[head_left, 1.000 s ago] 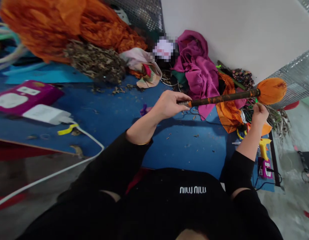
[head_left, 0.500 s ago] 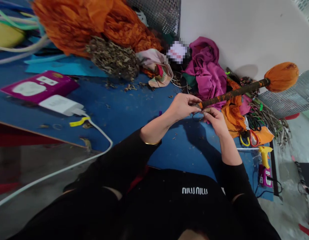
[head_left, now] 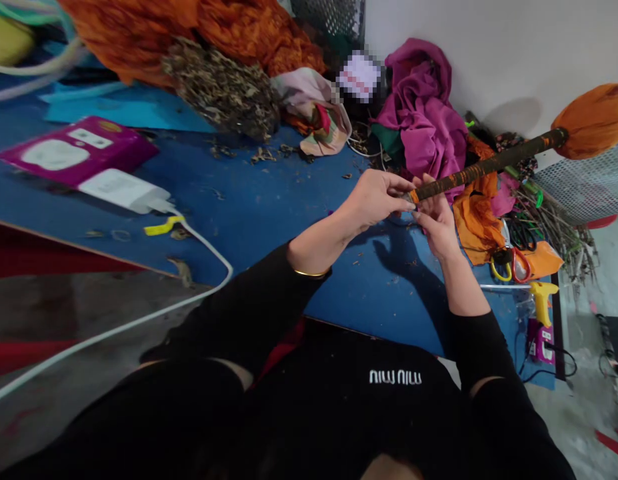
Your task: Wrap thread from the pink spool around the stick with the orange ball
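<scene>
A dark wrapped stick (head_left: 489,165) with an orange cloth ball (head_left: 593,120) at its far end slants up to the right above the blue mat (head_left: 269,207). My left hand (head_left: 373,199) pinches the stick's near end, fingers closed round it. My right hand (head_left: 437,220) is right beside it, fingertips closed on the same end from below. Both sleeves are black.
Orange fabric (head_left: 199,33) and a heap of dried plant matter (head_left: 221,90) lie at the back, magenta cloth (head_left: 423,120) by the wall. A magenta box (head_left: 76,150), white charger with cable (head_left: 123,192), scissors (head_left: 509,267), twigs (head_left: 553,223) and a yellow glue gun (head_left: 543,300) surround me.
My right hand came from under the ball end to the near end beside my left hand. The stick tilted upward, its ball rising to the right.
</scene>
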`<state>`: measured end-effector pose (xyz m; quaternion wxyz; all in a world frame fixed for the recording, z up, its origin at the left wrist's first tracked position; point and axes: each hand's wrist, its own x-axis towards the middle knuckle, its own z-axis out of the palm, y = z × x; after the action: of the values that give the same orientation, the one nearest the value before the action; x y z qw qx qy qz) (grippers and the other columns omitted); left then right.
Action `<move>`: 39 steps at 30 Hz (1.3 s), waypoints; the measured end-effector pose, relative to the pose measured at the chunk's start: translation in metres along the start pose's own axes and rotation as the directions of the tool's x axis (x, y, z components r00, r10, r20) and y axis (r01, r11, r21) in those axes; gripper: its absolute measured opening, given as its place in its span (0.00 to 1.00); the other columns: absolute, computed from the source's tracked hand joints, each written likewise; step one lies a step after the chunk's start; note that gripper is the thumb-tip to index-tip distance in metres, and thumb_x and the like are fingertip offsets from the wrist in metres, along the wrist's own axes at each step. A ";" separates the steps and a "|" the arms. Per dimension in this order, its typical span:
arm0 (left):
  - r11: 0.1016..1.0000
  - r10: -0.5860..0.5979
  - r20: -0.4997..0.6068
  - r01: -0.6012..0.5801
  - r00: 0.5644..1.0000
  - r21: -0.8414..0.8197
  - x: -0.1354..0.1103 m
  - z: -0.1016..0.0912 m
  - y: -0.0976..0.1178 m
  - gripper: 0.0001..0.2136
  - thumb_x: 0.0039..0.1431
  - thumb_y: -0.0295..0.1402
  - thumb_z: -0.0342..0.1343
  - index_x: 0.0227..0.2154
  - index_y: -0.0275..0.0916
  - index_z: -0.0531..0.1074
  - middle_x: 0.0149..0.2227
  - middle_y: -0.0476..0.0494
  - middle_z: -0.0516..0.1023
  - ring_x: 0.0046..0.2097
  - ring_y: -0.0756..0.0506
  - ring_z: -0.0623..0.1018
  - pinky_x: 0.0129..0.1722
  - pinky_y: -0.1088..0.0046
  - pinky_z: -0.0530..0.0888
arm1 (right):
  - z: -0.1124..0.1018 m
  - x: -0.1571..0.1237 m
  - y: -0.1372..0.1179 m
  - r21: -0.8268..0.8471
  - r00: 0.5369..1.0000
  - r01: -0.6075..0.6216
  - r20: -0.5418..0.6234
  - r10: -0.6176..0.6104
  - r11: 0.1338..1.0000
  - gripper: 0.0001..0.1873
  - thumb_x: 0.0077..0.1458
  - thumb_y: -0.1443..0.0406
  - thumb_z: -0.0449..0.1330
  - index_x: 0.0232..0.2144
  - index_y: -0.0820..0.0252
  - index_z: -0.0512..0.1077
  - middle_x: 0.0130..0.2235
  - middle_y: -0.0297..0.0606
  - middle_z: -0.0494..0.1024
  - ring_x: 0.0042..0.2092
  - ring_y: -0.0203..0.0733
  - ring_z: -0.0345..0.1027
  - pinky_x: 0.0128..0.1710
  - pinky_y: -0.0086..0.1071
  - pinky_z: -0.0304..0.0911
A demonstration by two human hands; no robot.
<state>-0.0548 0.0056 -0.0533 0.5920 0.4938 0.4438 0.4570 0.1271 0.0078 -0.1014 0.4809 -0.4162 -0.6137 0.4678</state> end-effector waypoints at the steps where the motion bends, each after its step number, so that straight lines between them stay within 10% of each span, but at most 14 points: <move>1: 1.000 -0.002 0.013 0.002 1.000 0.007 -0.001 0.000 0.000 0.14 0.44 0.21 0.67 0.37 0.32 0.85 0.24 0.50 0.79 0.25 0.52 0.73 0.29 0.74 0.73 | 0.002 0.000 0.001 0.000 0.999 -0.027 0.031 0.027 1.000 0.23 0.47 0.53 0.71 0.45 0.49 0.72 0.46 0.38 0.82 0.54 0.45 0.76 0.63 0.44 0.71; 5: 0.998 0.014 0.015 -0.015 1.000 0.065 0.000 -0.002 -0.002 0.16 0.44 0.22 0.68 0.39 0.32 0.85 0.26 0.48 0.81 0.27 0.50 0.76 0.30 0.72 0.75 | -0.003 -0.004 -0.007 -0.233 0.991 -0.085 0.081 0.106 0.969 0.19 0.58 0.46 0.65 0.34 0.53 0.71 0.32 0.33 0.76 0.32 0.39 0.71 0.40 0.37 0.71; 10: 0.995 0.030 -0.024 -0.027 0.999 0.094 0.005 -0.007 -0.003 0.14 0.46 0.22 0.69 0.39 0.31 0.85 0.26 0.47 0.82 0.26 0.51 0.76 0.30 0.72 0.75 | -0.012 -0.015 -0.044 -0.564 0.983 0.183 0.108 -0.148 0.805 0.21 0.68 0.51 0.58 0.26 0.54 0.70 0.30 0.34 0.68 0.34 0.39 0.64 0.41 0.37 0.66; 16: 0.999 0.001 -0.043 0.002 0.999 0.054 0.006 -0.002 -0.005 0.10 0.48 0.21 0.67 0.36 0.33 0.84 0.25 0.49 0.80 0.24 0.53 0.74 0.29 0.73 0.74 | 0.011 -0.025 -0.056 -0.271 0.944 0.318 0.003 -0.330 0.909 0.23 0.68 0.44 0.57 0.29 0.52 0.75 0.40 0.40 0.75 0.52 0.48 0.74 0.57 0.49 0.72; 20: 0.999 -0.008 -0.006 0.008 1.000 0.050 0.008 0.007 -0.012 0.12 0.47 0.20 0.67 0.37 0.32 0.83 0.26 0.50 0.80 0.25 0.53 0.73 0.31 0.73 0.73 | 0.016 -0.019 -0.035 -0.007 0.968 0.210 -0.140 -0.209 0.978 0.27 0.66 0.40 0.57 0.28 0.52 0.70 0.27 0.31 0.64 0.28 0.36 0.64 0.41 0.40 0.74; 31: 0.937 0.155 0.012 -0.151 0.988 0.315 0.011 0.015 -0.034 0.15 0.50 0.28 0.66 0.42 0.33 0.83 0.38 0.43 0.86 0.38 0.46 0.80 0.43 0.69 0.76 | 0.022 -0.027 -0.048 -0.039 0.933 0.060 -0.354 -0.070 0.997 0.26 0.64 0.43 0.62 0.26 0.56 0.69 0.26 0.28 0.64 0.24 0.28 0.50 0.24 0.29 0.50; 39: 0.822 0.192 0.060 -0.194 0.979 0.535 0.010 0.010 -0.036 0.13 0.53 0.33 0.65 0.42 0.37 0.85 0.37 0.45 0.86 0.40 0.43 0.80 0.43 0.68 0.74 | 0.008 -0.024 -0.059 -0.298 0.935 0.283 -0.125 -0.332 0.911 0.23 0.69 0.47 0.59 0.29 0.54 0.76 0.33 0.32 0.74 0.38 0.35 0.72 0.44 0.36 0.72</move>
<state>-0.0394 0.0096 -0.0886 0.3810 0.6830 0.5008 0.3708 0.1207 -0.0296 -0.0494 0.5375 -0.4160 -0.6866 0.2581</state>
